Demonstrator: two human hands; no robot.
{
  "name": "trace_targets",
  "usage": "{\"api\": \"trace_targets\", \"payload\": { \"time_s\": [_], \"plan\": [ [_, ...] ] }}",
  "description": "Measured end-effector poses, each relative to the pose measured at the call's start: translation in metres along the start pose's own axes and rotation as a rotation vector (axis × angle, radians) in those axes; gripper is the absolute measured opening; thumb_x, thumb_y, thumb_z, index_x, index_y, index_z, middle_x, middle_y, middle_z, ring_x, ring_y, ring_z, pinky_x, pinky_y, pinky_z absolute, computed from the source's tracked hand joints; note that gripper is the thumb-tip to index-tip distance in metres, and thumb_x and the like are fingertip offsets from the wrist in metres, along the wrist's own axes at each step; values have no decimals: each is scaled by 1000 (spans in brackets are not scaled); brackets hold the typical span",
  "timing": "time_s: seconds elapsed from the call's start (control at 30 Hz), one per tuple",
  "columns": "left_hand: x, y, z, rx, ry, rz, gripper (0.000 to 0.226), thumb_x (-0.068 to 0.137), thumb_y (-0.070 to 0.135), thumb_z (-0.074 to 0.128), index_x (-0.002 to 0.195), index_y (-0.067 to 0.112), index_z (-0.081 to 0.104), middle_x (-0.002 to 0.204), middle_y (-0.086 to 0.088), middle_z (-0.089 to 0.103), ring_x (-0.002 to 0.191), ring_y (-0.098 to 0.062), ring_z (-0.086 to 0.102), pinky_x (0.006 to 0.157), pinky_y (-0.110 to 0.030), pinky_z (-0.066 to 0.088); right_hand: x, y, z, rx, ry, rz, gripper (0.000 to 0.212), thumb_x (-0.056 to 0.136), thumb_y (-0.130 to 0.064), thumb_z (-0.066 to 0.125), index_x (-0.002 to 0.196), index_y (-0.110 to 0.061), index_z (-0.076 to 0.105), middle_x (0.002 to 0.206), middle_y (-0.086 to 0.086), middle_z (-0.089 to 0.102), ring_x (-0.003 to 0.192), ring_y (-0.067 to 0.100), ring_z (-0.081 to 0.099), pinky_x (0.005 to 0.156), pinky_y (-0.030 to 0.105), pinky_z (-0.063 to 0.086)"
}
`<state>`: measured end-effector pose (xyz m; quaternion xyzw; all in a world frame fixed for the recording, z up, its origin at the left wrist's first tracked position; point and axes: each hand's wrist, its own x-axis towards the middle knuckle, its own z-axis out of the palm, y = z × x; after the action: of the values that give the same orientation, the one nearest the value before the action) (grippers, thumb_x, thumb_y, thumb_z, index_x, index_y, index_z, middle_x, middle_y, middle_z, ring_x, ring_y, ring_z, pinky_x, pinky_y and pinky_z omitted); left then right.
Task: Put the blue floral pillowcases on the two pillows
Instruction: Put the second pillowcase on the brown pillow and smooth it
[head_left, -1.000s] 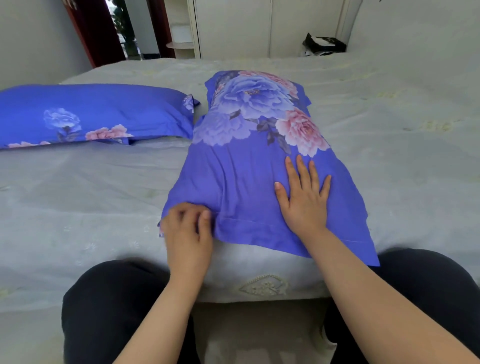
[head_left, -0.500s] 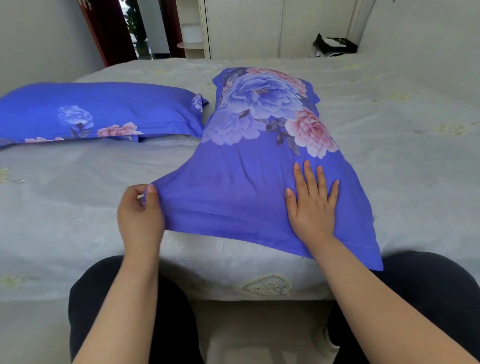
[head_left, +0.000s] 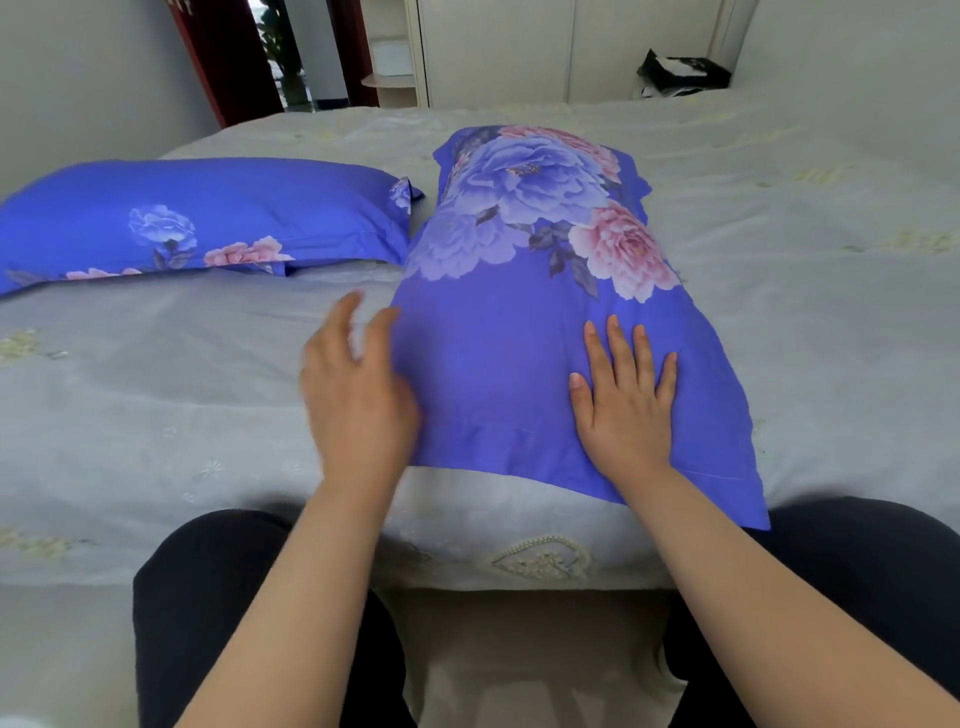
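Note:
A pillow in a blue floral pillowcase (head_left: 519, 322) lies lengthwise on the bed in front of me, its open end towards me. My right hand (head_left: 626, 400) presses flat on its near part, fingers straight. My left hand (head_left: 356, 395) is blurred at the pillow's left edge, fingers spread, holding nothing. A second pillow in the same blue floral case (head_left: 202, 218) lies to the left, further back.
The bed has a pale grey embroidered cover (head_left: 156, 405). My dark-trousered knees (head_left: 218, 582) meet its near edge. A black bag (head_left: 680, 73) sits at the far right. White wardrobe doors (head_left: 519, 47) and a dark red door frame (head_left: 223, 57) stand behind.
My left hand has let go of the pillowcase corner it was pulling out to the left and has moved up along the pillow's left edge. The corner has dropped back. The right hand stays pressed.

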<state>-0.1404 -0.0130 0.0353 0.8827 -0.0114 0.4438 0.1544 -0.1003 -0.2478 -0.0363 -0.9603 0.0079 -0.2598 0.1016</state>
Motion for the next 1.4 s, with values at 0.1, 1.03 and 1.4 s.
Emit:
{"api": "trace_targets", "payload": {
  "time_s": [0.1,1.03,1.4],
  "plan": [
    [-1,65,8,-102,-214,347,54,82,39,57,134,27,48,154,-5,27,137,-35,26,106,-54,29,1,1,-2,-5,-8,-17,58,96,-51,19,149,-30,19,157,0,20,146,24,13,115,55,6],
    [-46,138,45,-1948,-486,-1534,36,86,-11,38,101,10,63,86,-7,71,73,-21,69,63,-33,57,53,-10,-148,1177,22,79,18,85,-8,66,99,-20,66,88,-5,66,81,8,60,77,26,50],
    [-9,43,-27,-1023,107,-727,66,82,-11,34,128,34,43,138,11,45,128,0,41,110,-28,33,48,-80,-90,1075,-159,-121,55,78,-38,63,130,-23,50,127,-13,56,129,18,46,114,51,23]
  ]
}}
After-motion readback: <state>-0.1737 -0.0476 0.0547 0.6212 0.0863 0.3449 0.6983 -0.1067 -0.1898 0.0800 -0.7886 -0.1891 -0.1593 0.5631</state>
